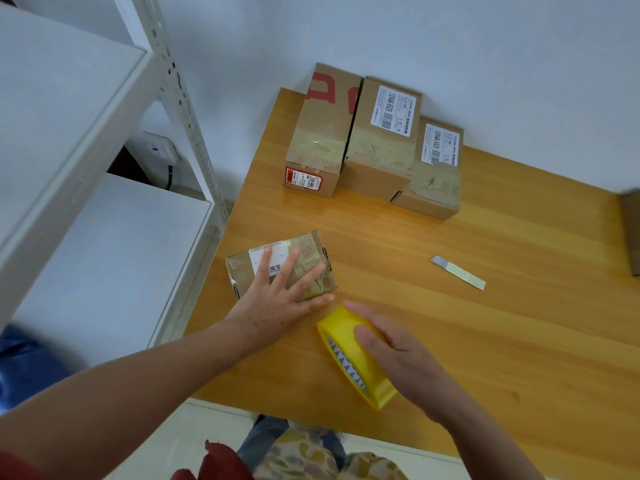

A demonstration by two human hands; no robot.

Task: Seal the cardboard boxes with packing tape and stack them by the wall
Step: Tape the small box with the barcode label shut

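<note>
Tabletop (450, 341): left hand (277, 301) flat on box (313, 252), right hand (405, 355) gripping tape (372, 377).

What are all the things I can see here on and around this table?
sealed boxes: three, brown cardboard with tape bands, side by side at the table's far edge against the wall
small box: one, brown, taped, white label, near the table's left edge
tape roll: one, yellow, on edge at the near side of the table
blade: one, silver, flat on the table right of centre
cardboard piece: one, brown, cut off by the right edge of the picture
table: one, orange-brown wood
shelving: one unit, white, left of the table
left hand: pressed flat on the small box
right hand: grips the tape roll
</note>
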